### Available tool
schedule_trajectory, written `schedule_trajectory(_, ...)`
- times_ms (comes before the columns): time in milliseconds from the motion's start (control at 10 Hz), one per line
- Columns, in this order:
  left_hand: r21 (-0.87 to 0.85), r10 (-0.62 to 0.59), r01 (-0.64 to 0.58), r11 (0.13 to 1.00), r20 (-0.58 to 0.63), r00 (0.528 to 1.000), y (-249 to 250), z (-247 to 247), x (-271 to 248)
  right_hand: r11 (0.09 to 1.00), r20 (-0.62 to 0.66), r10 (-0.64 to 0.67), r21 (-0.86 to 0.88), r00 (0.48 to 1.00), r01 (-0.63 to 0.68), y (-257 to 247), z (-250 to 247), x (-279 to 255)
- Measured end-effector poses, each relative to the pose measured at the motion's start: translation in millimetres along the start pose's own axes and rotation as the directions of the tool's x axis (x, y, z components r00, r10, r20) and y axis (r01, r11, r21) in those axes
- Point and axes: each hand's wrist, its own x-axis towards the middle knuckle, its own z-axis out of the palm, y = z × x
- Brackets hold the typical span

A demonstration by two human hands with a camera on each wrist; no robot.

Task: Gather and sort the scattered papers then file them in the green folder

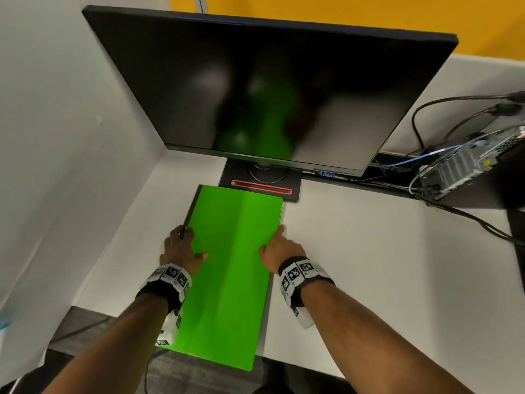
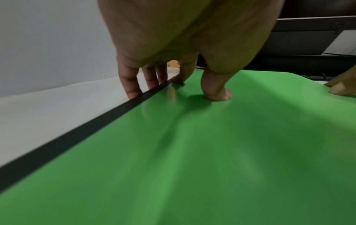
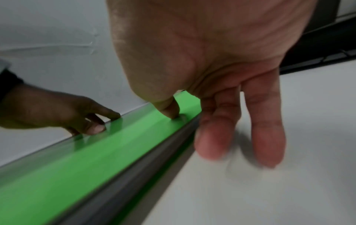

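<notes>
The green folder lies closed on the white desk, its black spine on the left and its near end over the desk's front edge. My left hand grips the spine side: the fingers curl down over the black strip and the thumb presses on the cover. My right hand is at the folder's right edge. Its thumb rests on the cover and its straight fingers hang beside the edge. No loose papers are in view.
A large dark monitor stands just behind the folder, its stand base touching the folder's far end. A small computer case with tangled cables sits at the back right. A white partition closes off the left side.
</notes>
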Motion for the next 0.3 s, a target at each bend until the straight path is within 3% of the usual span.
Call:
schedule_trajectory(100, -0.021, 0.014, -0.016, 1.0, -0.077, 0.997, 8.1, 10.3, -11.2, 0.995, 0.042, -0.043, -0.09, 0.998, 0.046, 18.4, -1.8, 2.1)
schedule_trajectory(200, -0.097, 0.192, -0.217, 0.971, -0.22, 0.957, 24.8, 29.9, -31.2, 0.993, 0.135, -0.045, -0.104, 0.99, 0.059, 42.2, -18.6, -8.9)
schedule_trajectory(300, -0.152, 0.541, -0.579, 0.801, -0.233, 0.808, 36.4, 71.9, -83.0, 0.993, 0.152, -0.111, -0.023, 0.982, 0.116, 78.1, -44.2, -26.6)
